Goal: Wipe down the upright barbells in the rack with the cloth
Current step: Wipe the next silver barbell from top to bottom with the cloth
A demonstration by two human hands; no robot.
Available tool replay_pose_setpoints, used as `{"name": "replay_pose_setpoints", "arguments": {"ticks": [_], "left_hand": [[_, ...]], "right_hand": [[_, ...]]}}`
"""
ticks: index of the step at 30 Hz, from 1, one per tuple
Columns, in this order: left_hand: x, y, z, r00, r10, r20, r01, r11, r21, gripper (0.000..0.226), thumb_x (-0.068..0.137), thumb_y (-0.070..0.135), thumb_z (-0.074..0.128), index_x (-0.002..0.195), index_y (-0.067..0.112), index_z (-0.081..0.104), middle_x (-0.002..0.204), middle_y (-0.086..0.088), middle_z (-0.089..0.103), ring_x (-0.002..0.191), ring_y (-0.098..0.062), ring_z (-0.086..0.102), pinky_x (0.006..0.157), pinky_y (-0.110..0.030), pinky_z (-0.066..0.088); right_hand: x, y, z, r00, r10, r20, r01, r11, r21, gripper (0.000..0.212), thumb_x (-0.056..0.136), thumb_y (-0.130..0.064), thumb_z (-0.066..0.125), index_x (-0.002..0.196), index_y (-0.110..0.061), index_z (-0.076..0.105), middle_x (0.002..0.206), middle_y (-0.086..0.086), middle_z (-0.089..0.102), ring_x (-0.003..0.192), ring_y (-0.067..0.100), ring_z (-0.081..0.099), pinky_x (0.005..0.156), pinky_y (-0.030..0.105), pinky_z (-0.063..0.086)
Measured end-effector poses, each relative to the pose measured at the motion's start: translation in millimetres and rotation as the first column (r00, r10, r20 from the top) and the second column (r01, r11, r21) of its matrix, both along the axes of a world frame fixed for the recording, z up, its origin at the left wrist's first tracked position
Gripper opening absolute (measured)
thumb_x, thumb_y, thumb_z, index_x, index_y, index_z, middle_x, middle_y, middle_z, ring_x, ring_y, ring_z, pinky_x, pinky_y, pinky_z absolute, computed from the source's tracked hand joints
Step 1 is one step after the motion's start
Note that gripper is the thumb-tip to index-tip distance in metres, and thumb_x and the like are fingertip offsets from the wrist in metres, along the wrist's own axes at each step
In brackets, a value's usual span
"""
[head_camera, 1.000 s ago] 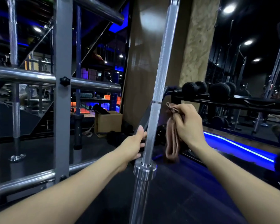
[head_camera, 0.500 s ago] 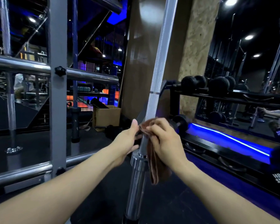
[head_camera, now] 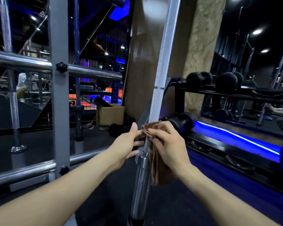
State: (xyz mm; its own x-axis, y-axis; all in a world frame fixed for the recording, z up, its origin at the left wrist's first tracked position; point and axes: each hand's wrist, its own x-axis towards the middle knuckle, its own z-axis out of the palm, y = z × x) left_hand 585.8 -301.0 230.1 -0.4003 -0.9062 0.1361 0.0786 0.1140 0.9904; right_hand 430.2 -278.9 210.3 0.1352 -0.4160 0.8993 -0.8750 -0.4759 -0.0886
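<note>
Head view, from the left side across: a grey rack post (head_camera: pixel 58 88) stands upright well left of the grip, crossed by chrome rails (head_camera: pixel 91 73) fixed with black knobs. Beyond it, behind the gripping point, a cardboard box (head_camera: pixel 110 114) sits on the dark floor.

Nearer the grip, the left hand (head_camera: pixel 127 146) reaches in from the lower left. Its thumb points up and its fingers lie fairly straight against the left side of the barbell (head_camera: pixel 162 62), touching the shaft just above the collar (head_camera: pixel 141 159); they do not plainly curl round it.

The barbell stands nearly upright, leaning slightly to the right at its top, its sleeve running down below the grip toward the floor.

Just right of the shaft, the right hand (head_camera: pixel 167 141) clasps the brown cloth (head_camera: pixel 155 170) with curled fingers and presses it against the bar just above the collar. The loose end of the cloth hangs down beside the sleeve, below the hand.

Farther right of the grip, a dumbbell rack (head_camera: pixel 219 92) carries black dumbbells (head_camera: pixel 199 78), with a blue light strip (head_camera: pixel 235 136) running below it.
</note>
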Motion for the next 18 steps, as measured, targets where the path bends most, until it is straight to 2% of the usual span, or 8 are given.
{"name": "replay_pose_setpoints", "arguments": {"ticks": [2, 4, 6, 9, 12, 15, 18], "left_hand": [[1, 1, -1, 1.000, -0.004, -0.004, 0.004, 1.000, 0.017, 0.049, 0.098, 0.054, 0.023, 0.107, 0.030, 0.064, 0.112, 0.015, 0.064, 0.102, -0.002, 0.059, 0.098, -0.032, 0.043], [2, 0, 1, 0.999, -0.034, 0.001, 0.034, 0.999, 0.013, 0.055, 0.098, 0.055, 0.023, 0.117, 0.023, 0.063, 0.118, 0.010, 0.065, 0.108, -0.006, 0.059, 0.102, -0.035, 0.043], [4, -3, 2, 0.999, -0.040, -0.002, 0.040, 0.999, 0.013, 0.058, 0.097, 0.055, 0.023, 0.121, 0.020, 0.062, 0.119, 0.005, 0.066, 0.110, -0.008, 0.060, 0.102, -0.035, 0.044], [6, -7, 1, 1.000, -0.019, -0.016, 0.019, 1.000, 0.001, 0.054, 0.097, 0.055, 0.023, 0.110, 0.025, 0.065, 0.111, 0.007, 0.068, 0.103, -0.004, 0.060, 0.100, -0.034, 0.043], [5, -11, -4, 0.999, -0.009, -0.031, 0.009, 1.000, 0.012, 0.057, 0.096, 0.056, 0.023, 0.110, 0.022, 0.066, 0.115, 0.005, 0.067, 0.107, -0.006, 0.060, 0.101, -0.035, 0.043], [5, -7, -12, 1.000, 0.004, -0.015, -0.003, 0.998, 0.059, 0.060, 0.097, 0.055, 0.023, 0.112, 0.017, 0.066, 0.112, 0.003, 0.068, 0.103, -0.007, 0.061, 0.095, -0.032, 0.046], [7, -7, -19, 1.000, -0.014, 0.009, 0.013, 0.998, 0.062, 0.061, 0.097, 0.055, 0.020, 0.117, 0.018, 0.064, 0.117, 0.004, 0.066, 0.110, -0.009, 0.059, 0.095, -0.030, 0.044]], "right_hand": [[1, 4, 18, 1.000, 0.003, 0.026, -0.003, 1.000, 0.003, 0.021, 0.085, -0.028, 0.064, 0.100, -0.016, 0.072, 0.094, -0.002, 0.057, 0.084, 0.020, 0.062, 0.067, 0.037, 0.053], [9, 3, 47, 0.996, -0.026, 0.088, 0.031, 0.998, -0.058, 0.029, 0.088, -0.039, 0.057, 0.104, -0.018, 0.069, 0.098, -0.002, 0.057, 0.086, 0.019, 0.062, 0.067, 0.037, 0.051], [18, -5, 71, 0.985, -0.136, 0.110, 0.151, 0.979, -0.136, 0.034, 0.092, -0.046, 0.048, 0.098, -0.017, 0.065, 0.098, 0.000, 0.056, 0.081, 0.024, 0.061, 0.056, 0.034, 0.045], [24, -17, 65, 0.960, -0.278, 0.022, 0.275, 0.931, -0.241, 0.028, 0.094, -0.042, 0.046, 0.086, -0.016, 0.053, 0.091, 0.005, 0.051, 0.067, 0.028, 0.056, 0.044, 0.027, 0.033], [18, -18, 23, 0.965, -0.257, -0.054, 0.241, 0.947, -0.212, 0.021, 0.092, -0.038, 0.050, 0.083, -0.020, 0.046, 0.089, 0.006, 0.051, 0.065, 0.027, 0.054, 0.038, 0.032, 0.040], [15, -10, -5, 0.963, -0.233, -0.136, 0.217, 0.968, -0.123, 0.023, 0.090, -0.039, 0.050, 0.081, -0.018, 0.050, 0.086, 0.005, 0.050, 0.062, 0.025, 0.054, 0.036, 0.035, 0.042], [15, -7, 15, 0.983, -0.169, -0.067, 0.160, 0.980, -0.117, 0.028, 0.089, -0.038, 0.053, 0.080, -0.013, 0.061, 0.085, 0.005, 0.050, 0.061, 0.024, 0.055, 0.042, 0.035, 0.045]]}}
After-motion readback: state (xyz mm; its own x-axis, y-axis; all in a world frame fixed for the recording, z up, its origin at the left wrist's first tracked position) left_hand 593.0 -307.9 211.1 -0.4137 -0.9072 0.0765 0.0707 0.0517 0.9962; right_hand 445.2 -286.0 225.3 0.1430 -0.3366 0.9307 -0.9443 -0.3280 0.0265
